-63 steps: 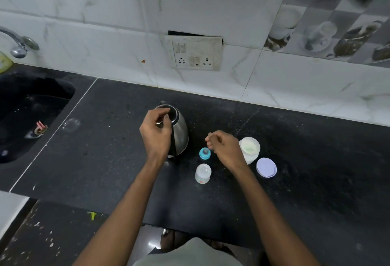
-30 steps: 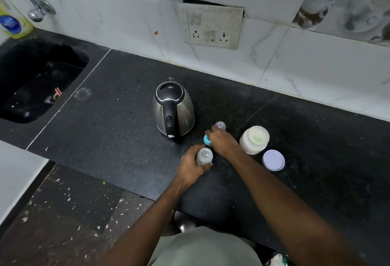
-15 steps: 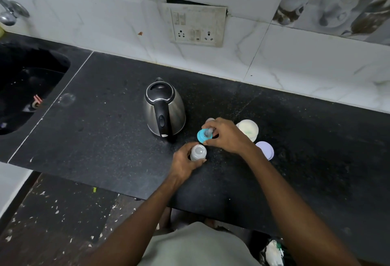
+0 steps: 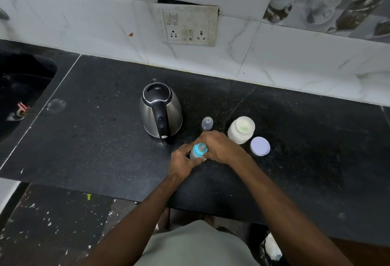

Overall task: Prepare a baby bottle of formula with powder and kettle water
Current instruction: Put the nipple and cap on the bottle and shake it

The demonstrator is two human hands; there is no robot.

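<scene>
On the black counter [image 4: 95, 143] my left hand [image 4: 183, 161] grips the body of the small clear baby bottle [image 4: 193, 154]. My right hand [image 4: 221, 148] holds the blue nipple ring [image 4: 199, 149], which sits on the bottle's top. The bottle's clear cap [image 4: 207, 123] stands alone just behind my hands. A steel kettle [image 4: 161, 111] with a black lid and handle stands to the left of them. To the right is the open white formula jar [image 4: 241, 129], and its pale lilac lid [image 4: 260, 146] lies flat beside it.
A black sink [image 4: 21, 96] is set into the counter at far left. A wall socket plate [image 4: 187, 24] sits on the white tiled backsplash behind the kettle. The counter's front edge runs just below my forearms, with speckled floor beneath.
My left hand left the kettle and took hold of the bottle. My right hand lifted the blue nipple ring from the counter and brought it down onto the bottle's top.
</scene>
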